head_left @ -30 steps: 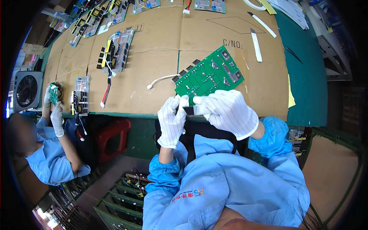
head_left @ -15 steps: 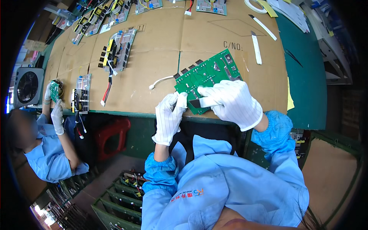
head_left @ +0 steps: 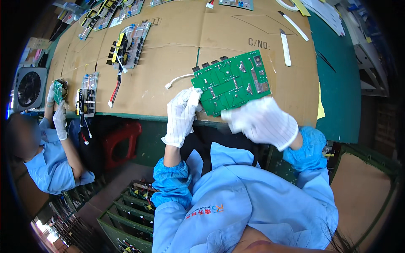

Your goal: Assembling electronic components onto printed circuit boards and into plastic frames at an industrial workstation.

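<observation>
A green circuit board (head_left: 232,86) is tilted up over the front edge of the table, solder side showing, with a white lead at its upper left. My left hand (head_left: 182,111), in a white striped glove, is closed on the board's left edge. By the lower right edge of the board is my right hand (head_left: 261,122), also gloved. Its fingers are curled and partly blurred, and what they hold does not show. Two white strips with dark tips, one of them a nearer strip (head_left: 286,49), lie on the cardboard to the right.
Flattened cardboard (head_left: 160,71) covers the table. A board with red and black wires (head_left: 130,46) lies left of centre; several more are at the back. At left, a co-worker's gloved hand (head_left: 60,120) is at another board, near a fan (head_left: 30,86). Black tweezers (head_left: 327,61) lie at right.
My right hand has moved down and right off the board's face, and the dark-tipped flat tool in it has gone from view. The board has turned flatter toward me, still in my left hand.
</observation>
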Available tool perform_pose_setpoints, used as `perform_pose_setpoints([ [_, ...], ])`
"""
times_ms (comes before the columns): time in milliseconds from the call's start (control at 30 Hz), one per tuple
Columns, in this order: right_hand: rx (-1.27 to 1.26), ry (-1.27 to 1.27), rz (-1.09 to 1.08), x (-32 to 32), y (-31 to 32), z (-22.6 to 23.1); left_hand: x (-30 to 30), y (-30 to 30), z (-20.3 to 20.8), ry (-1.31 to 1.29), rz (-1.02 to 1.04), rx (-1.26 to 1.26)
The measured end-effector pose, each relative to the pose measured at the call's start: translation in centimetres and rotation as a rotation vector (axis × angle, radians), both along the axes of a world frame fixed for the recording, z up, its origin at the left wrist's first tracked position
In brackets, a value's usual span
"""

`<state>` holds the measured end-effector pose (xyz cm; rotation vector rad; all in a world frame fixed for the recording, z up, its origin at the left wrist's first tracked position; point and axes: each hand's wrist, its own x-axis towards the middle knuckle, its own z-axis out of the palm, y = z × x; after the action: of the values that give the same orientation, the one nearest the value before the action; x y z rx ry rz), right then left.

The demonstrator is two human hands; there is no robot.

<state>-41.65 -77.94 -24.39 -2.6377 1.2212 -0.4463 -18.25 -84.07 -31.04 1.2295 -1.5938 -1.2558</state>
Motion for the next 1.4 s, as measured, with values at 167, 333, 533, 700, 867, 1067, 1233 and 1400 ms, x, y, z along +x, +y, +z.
perform_pose_setpoints([
  [167, -0.050, -0.124, -0.336, -0.4, 1.3, -1.6, -0.2, 0.1, 0.3, -0.063, -0.015, -0.122],
  [333, 0.033, -0.156, -0.184, -1.3, 2.5, -0.3, -0.4, 0.3, 0.4, -0.006, 0.069, 0.069],
  [533, 0.292, -0.923, -0.908, -4.7, 2.0, -0.3, -1.0, 0.3, 0.7, 0.083, 0.118, 0.163],
  [700, 0.441, -1.130, -0.895, -5.3, 1.8, -3.0, -1.0, 0.0, 0.8, 0.103, 0.134, 0.232],
  [867, 0.486, -1.148, -0.884, -5.3, 1.8, -3.4, -1.3, 0.3, 0.9, 0.070, 0.157, 0.202],
  [1067, 0.496, -1.066, -0.894, -5.3, 2.0, -3.2, -1.4, 0.6, 0.7, 0.042, 0.194, 0.188],
  [1233, 0.496, -1.068, -0.909, -5.2, 2.0, -3.4, -1.5, 0.6, 0.7, 0.040, 0.199, 0.166],
  [1400, 0.423, -1.050, -0.913, -4.9, 2.7, -3.3, -1.4, 0.6, 0.5, 0.069, 0.211, 0.172],
])
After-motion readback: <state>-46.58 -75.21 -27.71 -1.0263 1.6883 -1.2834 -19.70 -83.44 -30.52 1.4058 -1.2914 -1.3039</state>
